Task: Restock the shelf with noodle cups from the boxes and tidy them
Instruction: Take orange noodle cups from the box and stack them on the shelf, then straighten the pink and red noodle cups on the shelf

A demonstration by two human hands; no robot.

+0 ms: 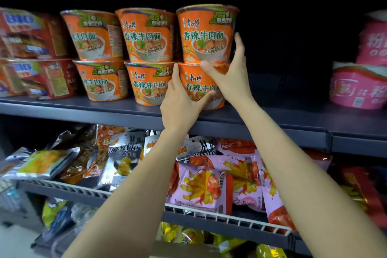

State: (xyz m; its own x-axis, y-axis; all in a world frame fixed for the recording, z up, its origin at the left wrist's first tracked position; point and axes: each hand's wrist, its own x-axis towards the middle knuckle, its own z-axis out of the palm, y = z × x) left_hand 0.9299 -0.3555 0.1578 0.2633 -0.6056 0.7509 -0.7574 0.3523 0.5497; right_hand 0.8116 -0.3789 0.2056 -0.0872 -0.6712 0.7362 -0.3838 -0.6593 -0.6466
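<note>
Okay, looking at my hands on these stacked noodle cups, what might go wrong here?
1. The top cup sits on the bottom cup's lid; nudging the lower one with your left hand may topple it.
2. Your right hand only touches the top cup's side, so it may not catch a slip.
3. The stack stands near the shelf edge, above snack bags.

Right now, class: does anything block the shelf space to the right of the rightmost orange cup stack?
Nothing visible does. The shelf lies bare between the rightmost orange cup stack and the pink cups.
</note>
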